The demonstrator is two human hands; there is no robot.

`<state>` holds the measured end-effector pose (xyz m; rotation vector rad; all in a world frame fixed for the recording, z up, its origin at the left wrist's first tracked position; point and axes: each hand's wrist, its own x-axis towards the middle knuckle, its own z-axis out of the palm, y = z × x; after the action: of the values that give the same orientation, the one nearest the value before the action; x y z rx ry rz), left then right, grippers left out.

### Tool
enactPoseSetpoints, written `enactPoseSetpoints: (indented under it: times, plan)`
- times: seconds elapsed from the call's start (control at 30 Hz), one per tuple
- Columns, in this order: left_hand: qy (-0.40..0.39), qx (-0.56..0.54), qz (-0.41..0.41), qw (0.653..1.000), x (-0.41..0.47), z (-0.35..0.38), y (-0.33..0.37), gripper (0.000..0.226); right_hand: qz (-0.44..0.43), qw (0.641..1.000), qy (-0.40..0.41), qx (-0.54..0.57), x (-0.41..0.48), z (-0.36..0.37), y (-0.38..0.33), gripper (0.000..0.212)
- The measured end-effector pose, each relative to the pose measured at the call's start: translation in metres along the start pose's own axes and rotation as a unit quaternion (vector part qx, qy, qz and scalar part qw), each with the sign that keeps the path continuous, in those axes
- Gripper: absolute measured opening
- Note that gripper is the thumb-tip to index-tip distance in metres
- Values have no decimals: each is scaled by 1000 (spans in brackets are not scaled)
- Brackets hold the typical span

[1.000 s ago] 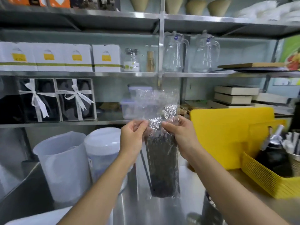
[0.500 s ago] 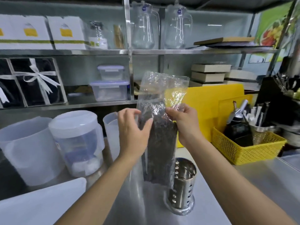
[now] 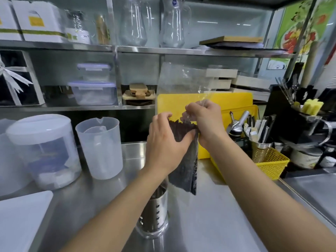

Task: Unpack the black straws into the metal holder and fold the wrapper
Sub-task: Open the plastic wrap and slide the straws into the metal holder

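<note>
Straw bundle held upright above holder, wrapper mouth being opened.

Left hand (image 3: 166,142) clasped around black straws (image 3: 183,151) for support; right hand (image 3: 205,122) fingers pinching clear wrapper (image 3: 181,80); metal holder (image 3: 154,215) directly below, near worktop (image 3: 218,206) front edge, presumably for a short transfer.

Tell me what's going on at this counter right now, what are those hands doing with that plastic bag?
A person is unpacking a bundle of black straws from a clear plastic wrapper. The left hand grips the straws near their top, while the right hand pinches the wrapper's loose open end. The bundle is held up above the steel counter, just over the perforated metal holder. No straws are visibly in the holder yet.
</note>
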<state>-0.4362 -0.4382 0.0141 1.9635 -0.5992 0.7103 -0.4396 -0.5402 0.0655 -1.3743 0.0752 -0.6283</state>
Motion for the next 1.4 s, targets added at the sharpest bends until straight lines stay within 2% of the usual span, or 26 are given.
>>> enactPoseSetpoints:
  times: [0.07,0.13,0.2,0.27,0.4,0.47,0.53,0.63,0.73,0.87,1.0,1.13,1.27,1.4]
  plan:
    - [-17,-11,-14,1000,-5,12,4,67,23,1000,4,-10,-3,-9,5,22]
    - [-27,-14,-9,999,-11,22,7,62,44,999,12,-9,-7,-18,11,16]
    - [-25,-14,11,1000,-15,30,9,48,49,998,23,-14,-9,-28,14,8]
    - [-25,-23,34,999,-16,35,13,31,39,999,24,-24,-12,-39,16,12]
    - [29,-89,23,995,-10,38,25,18,19,997,-76,-29,-16,-60,15,27]
    - [43,-124,-4,991,-5,38,31,16,11,992,-127,11,-18,-66,14,29]
    - [35,-151,-34,987,-1,38,31,13,13,988,-144,61,-22,-69,15,28]
    - [-13,-221,-97,970,-4,40,22,12,5,992,-126,7,-26,-72,23,28]
    - [-70,-300,-170,936,-17,48,10,15,14,993,-107,-47,-31,-78,32,10]
    - [-106,-309,-202,923,-30,58,0,32,50,995,-60,-57,-36,-94,49,9]
    - [-87,-353,-265,893,-39,67,-1,27,87,996,-17,-33,-41,-117,60,16]
    - [-47,-342,-311,885,-42,71,-10,22,125,991,20,33,-35,-145,65,21]
    - [-10,-309,-339,888,-43,70,-20,18,167,985,36,14,-24,-169,79,23]
    - [-15,-250,-354,901,-35,78,-23,12,224,974,28,-21,-16,-190,103,18]
